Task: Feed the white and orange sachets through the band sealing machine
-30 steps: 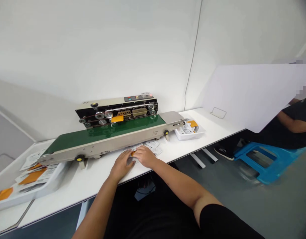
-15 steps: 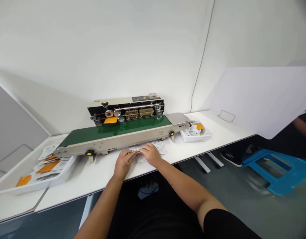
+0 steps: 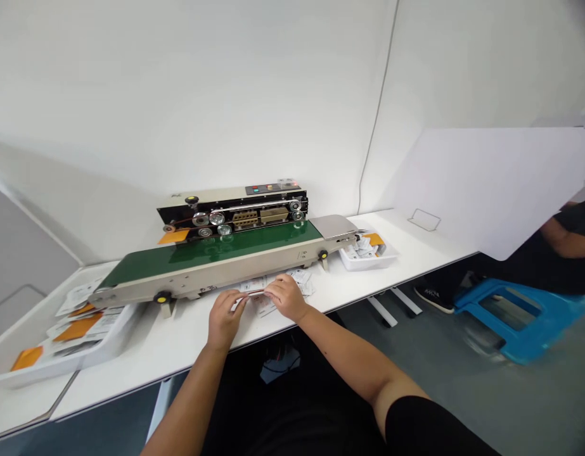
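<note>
Left hand [image 3: 224, 316] and right hand [image 3: 286, 296] pinch opposite ends of one flat pouch [image 3: 255, 293] above the white surface [image 3: 187, 345], before the sealer [image 3: 216, 253].

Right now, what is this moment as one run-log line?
left hand: grips sachet | right hand: grips same sachet | loose sachets beside | orange pouch on green belt | tray at right

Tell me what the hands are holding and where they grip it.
Both hands hold one small flat packet just above the white table: the left hand pinches its left end, the right hand its right end.
</note>
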A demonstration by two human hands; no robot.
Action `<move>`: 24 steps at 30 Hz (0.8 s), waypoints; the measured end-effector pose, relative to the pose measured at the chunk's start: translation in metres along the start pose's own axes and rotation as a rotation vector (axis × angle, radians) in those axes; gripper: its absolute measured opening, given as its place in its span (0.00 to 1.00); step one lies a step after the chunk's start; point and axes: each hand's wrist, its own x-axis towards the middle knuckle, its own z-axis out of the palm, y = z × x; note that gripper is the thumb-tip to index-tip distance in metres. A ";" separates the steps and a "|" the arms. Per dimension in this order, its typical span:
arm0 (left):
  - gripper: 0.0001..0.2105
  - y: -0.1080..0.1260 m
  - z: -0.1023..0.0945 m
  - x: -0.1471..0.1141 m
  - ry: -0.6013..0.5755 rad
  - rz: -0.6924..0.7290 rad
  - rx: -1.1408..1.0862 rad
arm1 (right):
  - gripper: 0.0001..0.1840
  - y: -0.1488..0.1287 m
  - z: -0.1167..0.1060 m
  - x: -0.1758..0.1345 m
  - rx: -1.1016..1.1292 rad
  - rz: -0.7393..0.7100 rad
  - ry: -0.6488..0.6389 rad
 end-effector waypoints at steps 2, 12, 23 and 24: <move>0.11 0.000 -0.001 0.000 -0.009 -0.019 -0.026 | 0.13 0.002 0.000 0.000 0.021 0.024 0.018; 0.10 0.003 -0.001 0.002 -0.097 -0.026 -0.119 | 0.11 0.012 -0.004 0.002 0.196 0.140 0.049; 0.09 0.006 0.000 -0.003 -0.081 -0.207 -0.187 | 0.11 0.040 -0.066 0.048 0.381 0.151 -0.179; 0.09 0.006 0.000 -0.003 -0.083 -0.228 -0.196 | 0.12 0.051 -0.079 0.058 0.462 0.245 -0.054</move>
